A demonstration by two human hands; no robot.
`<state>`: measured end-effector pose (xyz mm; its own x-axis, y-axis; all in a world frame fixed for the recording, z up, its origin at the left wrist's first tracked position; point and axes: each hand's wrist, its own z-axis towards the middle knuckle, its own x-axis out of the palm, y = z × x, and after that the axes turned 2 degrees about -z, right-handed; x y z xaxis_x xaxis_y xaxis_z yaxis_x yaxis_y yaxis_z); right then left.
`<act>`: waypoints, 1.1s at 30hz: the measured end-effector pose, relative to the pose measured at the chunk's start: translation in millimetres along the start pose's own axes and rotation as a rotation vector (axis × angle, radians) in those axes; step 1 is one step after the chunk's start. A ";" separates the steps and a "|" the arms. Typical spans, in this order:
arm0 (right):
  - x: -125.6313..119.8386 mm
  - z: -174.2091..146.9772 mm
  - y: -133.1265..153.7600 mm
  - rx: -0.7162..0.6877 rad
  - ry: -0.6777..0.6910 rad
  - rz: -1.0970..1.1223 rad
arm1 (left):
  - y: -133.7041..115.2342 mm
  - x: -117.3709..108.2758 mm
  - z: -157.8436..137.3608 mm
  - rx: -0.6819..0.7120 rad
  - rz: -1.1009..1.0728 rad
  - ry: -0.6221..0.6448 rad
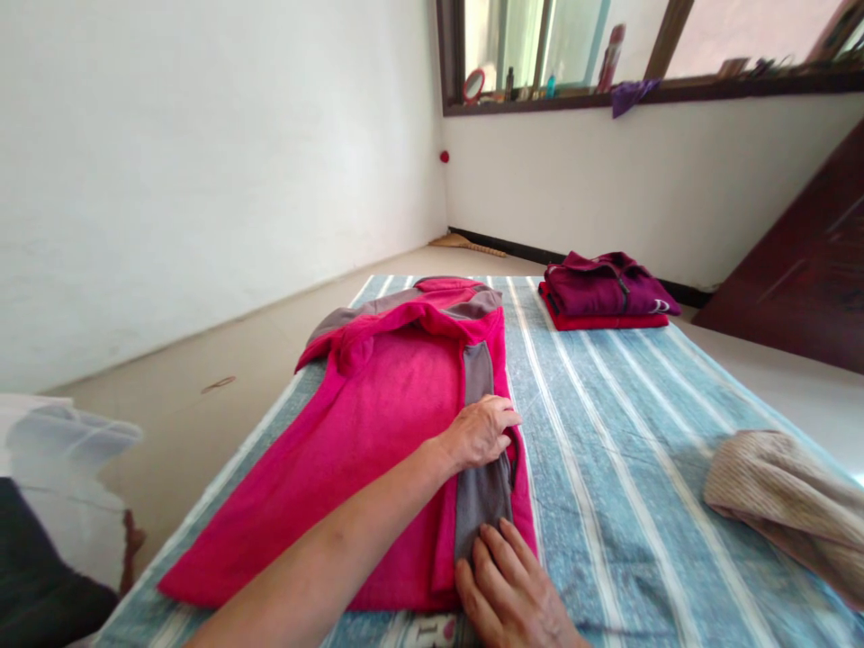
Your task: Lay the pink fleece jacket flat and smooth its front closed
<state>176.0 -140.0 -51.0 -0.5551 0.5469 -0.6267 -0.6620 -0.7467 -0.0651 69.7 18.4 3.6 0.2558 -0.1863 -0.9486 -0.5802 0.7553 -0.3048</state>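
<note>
A bright pink jacket [398, 396] with grey panels lies spread on the striped cloth, its collar end away from me. One sleeve, with a grey strip [478, 373], is laid lengthwise along the jacket's right side. My left hand [482, 430] reaches across from the lower left, its fingers curled on the fabric at the right edge; the fingertips are partly hidden. Closer to me, my right hand [517, 589] rests on the grey strip near the hem, fingers stretched out and holding nothing.
A blue cloth with white stripes [573, 450] covers the flat surface. Folded maroon and red clothes [607, 288] are stacked at the far right. A beige knitted garment [783, 504] lies at the right edge. White and dark items [60, 504] are at lower left.
</note>
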 end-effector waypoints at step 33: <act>-1.7 -0.8 -1.9 -0.048 0.036 -0.011 | 0.2 5.9 -6.2 0.042 -0.183 -0.095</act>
<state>178.6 -139.9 -50.4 -0.5292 0.5420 -0.6528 -0.6423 -0.7586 -0.1092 66.3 13.6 -2.6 0.4272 -0.2644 -0.8646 -0.4850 0.7400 -0.4660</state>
